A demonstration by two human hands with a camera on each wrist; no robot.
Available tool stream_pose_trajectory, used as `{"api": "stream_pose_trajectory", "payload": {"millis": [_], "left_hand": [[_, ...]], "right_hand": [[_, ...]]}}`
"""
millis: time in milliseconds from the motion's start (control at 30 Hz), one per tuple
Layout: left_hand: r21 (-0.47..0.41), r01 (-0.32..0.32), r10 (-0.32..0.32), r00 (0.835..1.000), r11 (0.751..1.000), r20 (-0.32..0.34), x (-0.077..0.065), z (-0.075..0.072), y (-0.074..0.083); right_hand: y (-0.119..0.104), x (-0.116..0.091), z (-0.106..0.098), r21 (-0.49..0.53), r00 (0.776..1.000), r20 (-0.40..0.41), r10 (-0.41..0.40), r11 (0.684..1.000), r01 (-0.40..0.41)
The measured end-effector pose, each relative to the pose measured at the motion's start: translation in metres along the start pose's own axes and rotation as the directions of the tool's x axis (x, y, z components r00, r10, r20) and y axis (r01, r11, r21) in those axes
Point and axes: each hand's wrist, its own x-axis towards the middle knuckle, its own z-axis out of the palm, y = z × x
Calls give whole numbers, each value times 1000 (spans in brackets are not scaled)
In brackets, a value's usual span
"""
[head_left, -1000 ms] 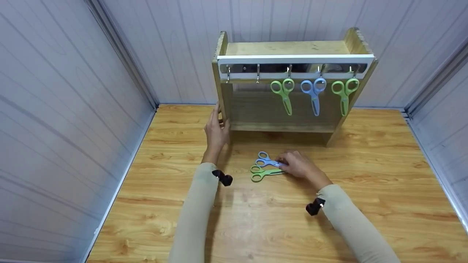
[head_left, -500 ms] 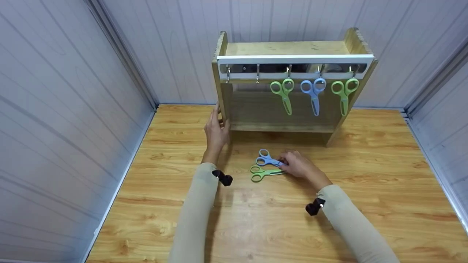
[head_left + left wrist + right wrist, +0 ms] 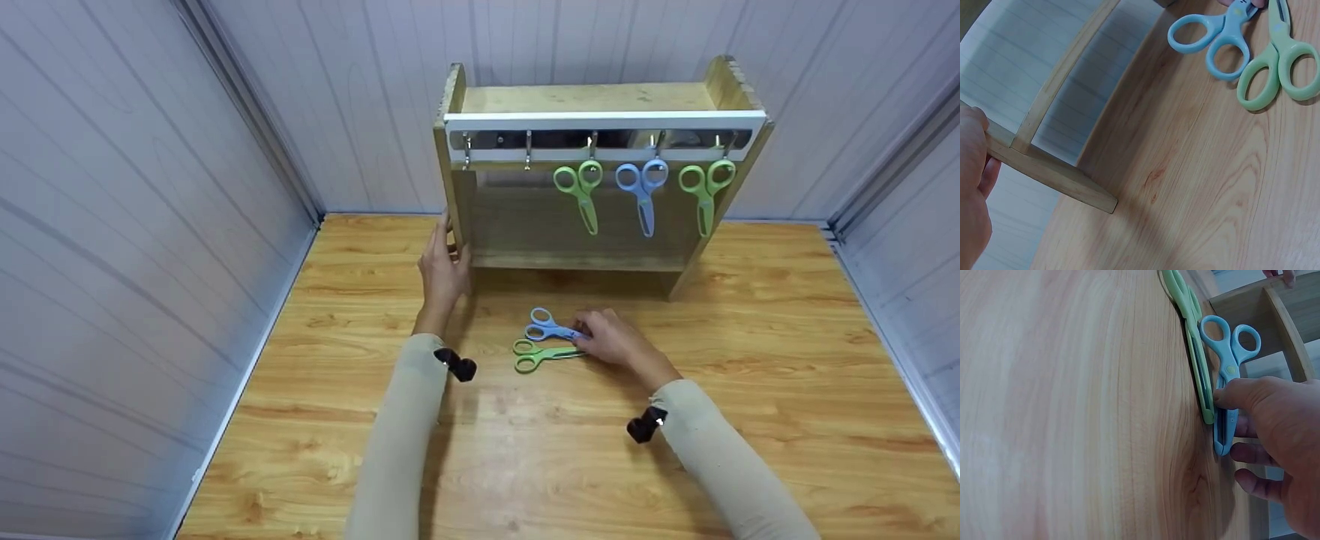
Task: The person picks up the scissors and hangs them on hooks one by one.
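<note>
Nearest us are two pale sleeves, the right sleeve (image 3: 727,457) and the left sleeve (image 3: 397,435), each with a black device (image 3: 457,365) at the wrist. Past the right cuff, the right hand (image 3: 611,337) pinches the blade part of the blue scissors (image 3: 551,330), thumb on top; from the right wrist we see its other fingers loosely bent below. These scissors are low over the desk (image 3: 510,457), in front of the shelf, handles towards the left. We make out a round pale-yellow mark at their pivot; small dark marks beside it, seen from the left wrist, are too small for us to read.

Just beside them, on our side, the green scissors (image 3: 546,354) lie on the desk, handles pointing the same way. We cannot tell whether the two pairs touch.

Farther off, the left hand (image 3: 444,266) grips the left side panel of the wooden shelf (image 3: 525,225), its fingers around the edge. Across the shelf's front runs a white rail (image 3: 555,122) with five metal hooks (image 3: 529,154). Counting from the left, a green pair (image 3: 584,201) hangs on the third, a blue pair (image 3: 643,199) on the fourth, another green pair (image 3: 705,199) on the fifth. Behind stands a pale panelled wall (image 3: 390,97).
</note>
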Motion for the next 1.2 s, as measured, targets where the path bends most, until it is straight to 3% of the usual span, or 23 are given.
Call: {"api": "stream_pose_trajectory", "payload": {"millis": [233, 800, 1200], "left_hand": [[-3, -4, 4, 1000, 1000, 13, 1, 1, -2], [-1, -18, 18, 1000, 1000, -2, 1, 0, -1], [3, -3, 3, 1000, 1000, 7, -1, -1, 1]], "right_hand": [[1, 0, -1, -11, 1000, -26, -14, 1000, 14], [-3, -3, -9, 19, 1000, 7, 10, 1000, -10], [-7, -5, -21, -5, 993, -108, -41, 999, 40]]}}
